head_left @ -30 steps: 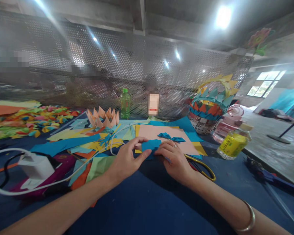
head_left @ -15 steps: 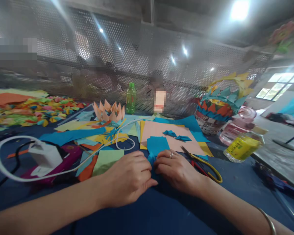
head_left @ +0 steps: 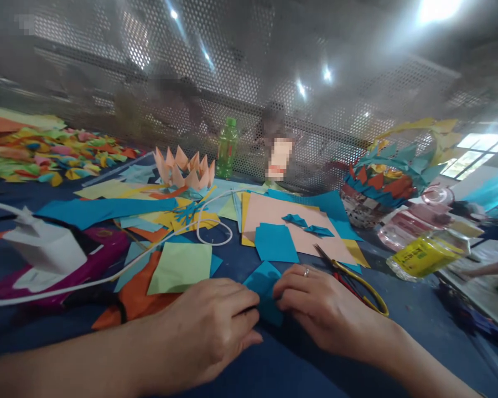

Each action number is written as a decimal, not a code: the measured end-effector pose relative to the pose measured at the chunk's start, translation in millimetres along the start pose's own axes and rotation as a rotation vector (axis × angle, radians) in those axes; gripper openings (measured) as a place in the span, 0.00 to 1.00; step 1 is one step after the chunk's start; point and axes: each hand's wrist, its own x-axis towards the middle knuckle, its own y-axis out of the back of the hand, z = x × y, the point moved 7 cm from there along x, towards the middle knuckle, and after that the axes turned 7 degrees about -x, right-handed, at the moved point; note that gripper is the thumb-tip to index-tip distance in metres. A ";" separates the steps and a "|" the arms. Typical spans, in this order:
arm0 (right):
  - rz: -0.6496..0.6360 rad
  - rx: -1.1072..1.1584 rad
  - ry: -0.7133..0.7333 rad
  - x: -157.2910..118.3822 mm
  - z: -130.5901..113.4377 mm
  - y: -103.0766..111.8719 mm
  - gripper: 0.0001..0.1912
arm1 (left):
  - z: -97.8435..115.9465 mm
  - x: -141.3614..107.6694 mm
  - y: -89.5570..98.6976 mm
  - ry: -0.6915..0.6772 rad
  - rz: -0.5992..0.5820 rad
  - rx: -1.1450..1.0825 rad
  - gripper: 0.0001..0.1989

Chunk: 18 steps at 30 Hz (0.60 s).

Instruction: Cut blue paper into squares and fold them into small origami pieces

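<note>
Between my two hands lies a small piece of blue paper (head_left: pixel 266 283) on the dark blue tabletop. My left hand (head_left: pixel 219 326) has its curled fingers at the paper's left edge, and my right hand (head_left: pixel 315 304), with a ring, grips its right edge. Just beyond are blue squares (head_left: pixel 277 243) on a pink sheet (head_left: pixel 257 213), where two folded blue pieces (head_left: pixel 307 225) also rest. Yellow-handled scissors (head_left: pixel 363 287) lie beside my right hand. Light green squares (head_left: pixel 182 268) are near my left hand.
A white charger (head_left: pixel 45 243) sits in a purple power strip (head_left: pixel 112 243) at left, its cable crossing the table. Further back stand a peach paper crown (head_left: pixel 185 171), a green bottle (head_left: pixel 227 149) and a paper basket (head_left: pixel 361 204). Two clear bottles, one a yellow-labelled bottle (head_left: pixel 427 255), are at right.
The blue paper between my hands now shows as a flatter, wider piece, where it was bunched and mostly covered. My hands are slightly farther apart, and the view has tilted and shifted.
</note>
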 end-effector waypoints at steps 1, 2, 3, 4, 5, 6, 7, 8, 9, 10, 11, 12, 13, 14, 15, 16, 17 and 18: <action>-0.012 0.009 -0.012 -0.9 1.1 -0.8 0.14 | 1.1 -0.2 0.5 -0.002 0.013 0.010 0.10; -0.021 0.017 -0.024 -1.8 2.1 -1.9 0.13 | 2.3 -0.1 1.0 -0.006 0.029 0.025 0.09; -0.029 0.027 -0.036 -2.6 2.8 -3.3 0.13 | 3.7 0.3 1.6 -0.013 0.047 0.040 0.09; -0.033 0.037 -0.045 -3.2 3.0 -5.1 0.12 | 4.9 0.9 2.5 -0.018 0.068 0.053 0.10; -0.038 0.048 -0.051 -3.7 2.7 -7.1 0.12 | 5.6 1.7 3.5 -0.020 0.087 0.059 0.11; -0.044 0.060 -0.056 -4.1 2.1 -9.4 0.12 | 6.1 2.6 4.8 -0.020 0.105 0.062 0.12; -0.046 0.074 -0.063 -4.4 1.7 -11.4 0.11 | 6.3 3.4 6.3 -0.019 0.124 0.057 0.14; -0.050 0.095 -0.074 -4.6 1.8 -13.3 0.08 | 5.9 4.2 7.5 -0.013 0.137 0.047 0.16; -0.056 0.120 -0.093 -5.0 2.6 -15.1 0.05 | 5.3 4.9 8.3 -0.007 0.148 0.033 0.17; -0.058 0.147 -0.122 -5.4 4.6 -16.2 0.02 | 4.2 5.2 8.9 0.003 0.160 0.022 0.18; -0.058 0.177 -0.156 -5.8 7.3 -17.0 0.02 | 2.9 5.3 9.1 0.012 0.172 0.015 0.19; -0.056 0.209 -0.191 -6.4 10.5 -17.6 0.03 | 1.9 5.1 9.2 0.015 0.188 0.015 0.19; -0.052 0.239 -0.227 -6.9 14.0 -18.0 0.03 | 0.6 4.7 8.5 0.022 0.198 0.018 0.19; -0.045 0.267 -0.263 -7.5 17.7 -18.6 0.04 | -0.3 4.3 7.4 0.021 0.206 0.026 0.18; -0.039 0.291 -0.300 -8.1 21.4 -19.5 0.05 | -0.1 3.9 6.6 0.006 0.217 0.032 0.17; -0.035 0.315 -0.335 -8.6 24.6 -21.1 0.05 | -1.4 3.7 4.7 0.013 0.212 0.036 0.16; -0.029 0.335 -0.369 -9.1 27.3 -23.0 0.06 | -0.9 3.5 3.8 0.001 0.218 0.040 0.16; -0.017 0.351 -0.403 -9.6 29.5 -25.0 0.06 | -1.2 3.2 3.5 0.004 0.229 0.047 0.16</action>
